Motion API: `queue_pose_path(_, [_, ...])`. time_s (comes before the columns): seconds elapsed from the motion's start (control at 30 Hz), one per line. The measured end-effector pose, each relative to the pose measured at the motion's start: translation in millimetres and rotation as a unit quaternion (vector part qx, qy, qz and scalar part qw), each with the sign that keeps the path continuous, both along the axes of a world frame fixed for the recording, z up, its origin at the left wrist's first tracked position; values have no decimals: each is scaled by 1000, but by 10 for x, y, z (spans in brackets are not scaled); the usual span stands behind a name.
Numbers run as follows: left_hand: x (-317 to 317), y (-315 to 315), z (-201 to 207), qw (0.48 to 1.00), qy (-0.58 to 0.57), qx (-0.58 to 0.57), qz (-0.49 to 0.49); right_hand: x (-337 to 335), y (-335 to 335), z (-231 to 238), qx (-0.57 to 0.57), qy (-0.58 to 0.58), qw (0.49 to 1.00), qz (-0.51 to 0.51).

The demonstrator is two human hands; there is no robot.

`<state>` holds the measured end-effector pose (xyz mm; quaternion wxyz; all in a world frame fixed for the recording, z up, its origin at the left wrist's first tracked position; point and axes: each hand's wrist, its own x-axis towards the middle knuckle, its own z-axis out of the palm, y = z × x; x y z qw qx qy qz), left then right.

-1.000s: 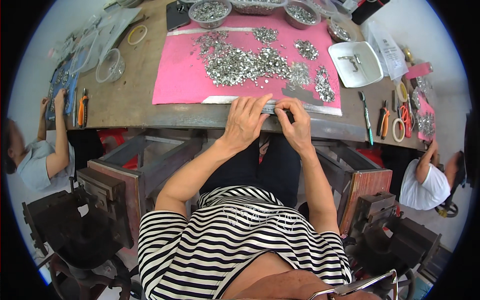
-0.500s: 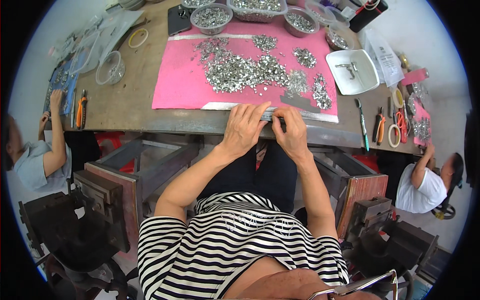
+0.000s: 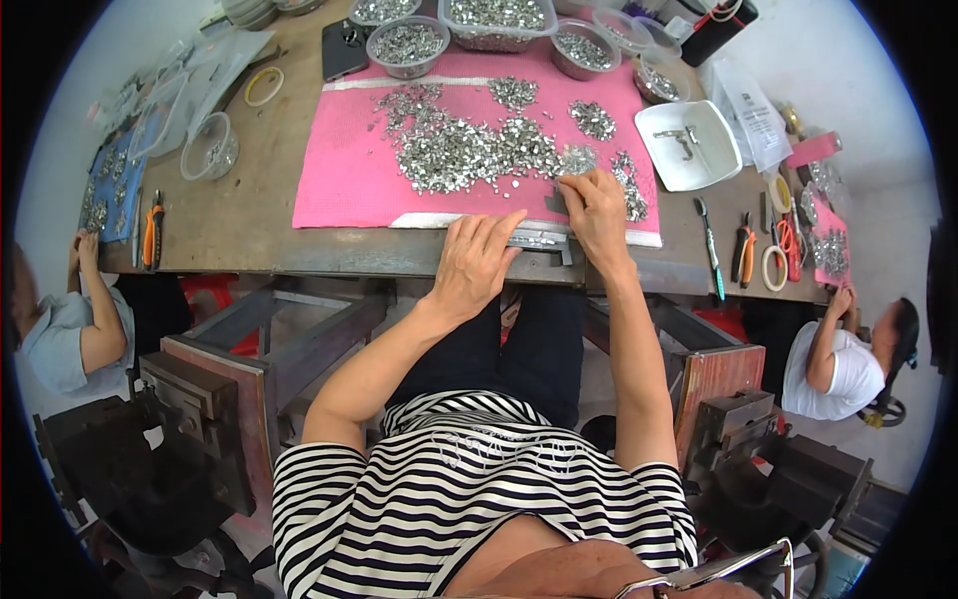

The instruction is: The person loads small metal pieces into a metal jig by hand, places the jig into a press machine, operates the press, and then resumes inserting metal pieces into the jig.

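Note:
At the table's front edge lies a narrow grey metal bar (image 3: 539,240) with small shiny pieces along its top. My left hand (image 3: 473,258) grips the bar's left end between thumb and fingers. My right hand (image 3: 599,212) is over the front right of the pink mat (image 3: 339,190), its fingertips pinched beside a small pile of silvery pieces (image 3: 579,158). Whether a piece is between those fingertips I cannot make out. A large heap of silvery metal pieces (image 3: 449,160) spreads over the mat's middle, with smaller piles (image 3: 593,120) around it.
Tubs of metal pieces (image 3: 408,45) line the back, beside a dark phone (image 3: 345,50). A white tray (image 3: 689,147) stands right of the mat. Toothbrush (image 3: 710,248), pliers (image 3: 743,252) and tape rolls (image 3: 774,268) lie further right. Two other people (image 3: 75,324) work at either side.
My right hand has left the metal bar and moved forward and right to the small pile. My left hand stays at the bar, whose right end now shows. The view has shifted slightly.

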<state>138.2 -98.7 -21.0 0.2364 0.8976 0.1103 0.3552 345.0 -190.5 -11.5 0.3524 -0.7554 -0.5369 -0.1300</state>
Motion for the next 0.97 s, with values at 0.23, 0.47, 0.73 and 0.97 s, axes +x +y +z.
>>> queue_pose_path(0.23, [-15, 0, -7, 1000, 5, 3, 0, -12, 36, -16, -46, -40, 998, 8])
queue_pose_path(0.47, [-6, 11, -20, 1000, -1, -2, 2, -263, -160, 167, 3, 145, 987, 73])
queue_pose_path(0.73, [-14, 4, -20, 1000, 2, 1, 7, -514, -376, 220, -42, 263, 958, 108])
queue_pose_path(0.97, [-14, -3, -34, 1000, -1, -3, 8, -480, -391, 220, -57, 253, 961, 98])
